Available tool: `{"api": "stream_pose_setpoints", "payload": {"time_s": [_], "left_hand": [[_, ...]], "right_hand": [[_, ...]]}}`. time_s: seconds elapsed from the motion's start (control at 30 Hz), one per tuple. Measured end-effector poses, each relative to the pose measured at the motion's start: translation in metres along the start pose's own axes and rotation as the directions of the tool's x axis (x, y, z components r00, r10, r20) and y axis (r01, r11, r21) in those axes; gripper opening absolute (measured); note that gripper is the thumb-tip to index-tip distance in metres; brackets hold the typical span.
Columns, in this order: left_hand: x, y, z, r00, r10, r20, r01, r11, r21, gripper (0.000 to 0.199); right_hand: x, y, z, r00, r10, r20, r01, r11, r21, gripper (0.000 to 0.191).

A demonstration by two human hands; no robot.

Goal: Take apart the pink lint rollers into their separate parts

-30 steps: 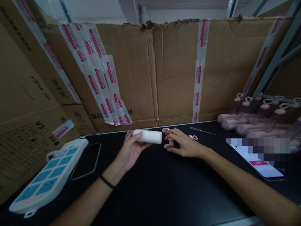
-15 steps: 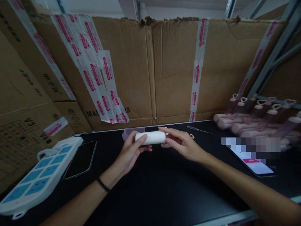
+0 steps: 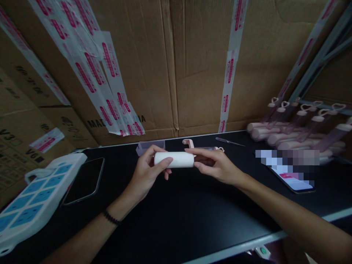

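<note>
A white cylinder (image 3: 174,160) lies level in the air above the black table (image 3: 176,209). My left hand (image 3: 150,167) is wrapped round its left end, thumb along the front. At the right end, the fingertips of my right hand (image 3: 216,164) pinch around the end, where a small pale tip shows between them. Behind the hands are a translucent purple tray (image 3: 143,146), a pink curved piece (image 3: 188,143) and a clear tube with a pink loop, partly hidden by my right hand.
On the left are a white power strip (image 3: 41,194) and a dark phone (image 3: 85,181). Pink tubes with heart-shaped loops (image 3: 297,132), a lit phone (image 3: 293,178) and a thin screwdriver (image 3: 230,141) lie to the right. Cardboard (image 3: 203,73) stands behind.
The view has tilted down, showing more of the table's front edge. The cylinder stays in my hands, and the pink curved piece behind them shows more fully.
</note>
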State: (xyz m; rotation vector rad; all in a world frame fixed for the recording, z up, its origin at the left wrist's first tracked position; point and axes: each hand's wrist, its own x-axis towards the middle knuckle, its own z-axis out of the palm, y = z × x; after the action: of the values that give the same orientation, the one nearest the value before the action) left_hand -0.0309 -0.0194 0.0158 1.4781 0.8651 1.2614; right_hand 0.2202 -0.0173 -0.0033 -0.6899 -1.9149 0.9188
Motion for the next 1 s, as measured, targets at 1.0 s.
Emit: {"api": "stream_pose_setpoints", "payload": {"time_s": [1.0], "left_hand": [[-0.005, 0.005, 0.016, 0.968, -0.242, -0.069, 0.217, 0.94, -0.262, 0.031]], "right_hand": [[0.011, -0.002, 0.02, 0.946, 0.228, -0.231, -0.124, 0.912, 0.39, 0.047]]}}
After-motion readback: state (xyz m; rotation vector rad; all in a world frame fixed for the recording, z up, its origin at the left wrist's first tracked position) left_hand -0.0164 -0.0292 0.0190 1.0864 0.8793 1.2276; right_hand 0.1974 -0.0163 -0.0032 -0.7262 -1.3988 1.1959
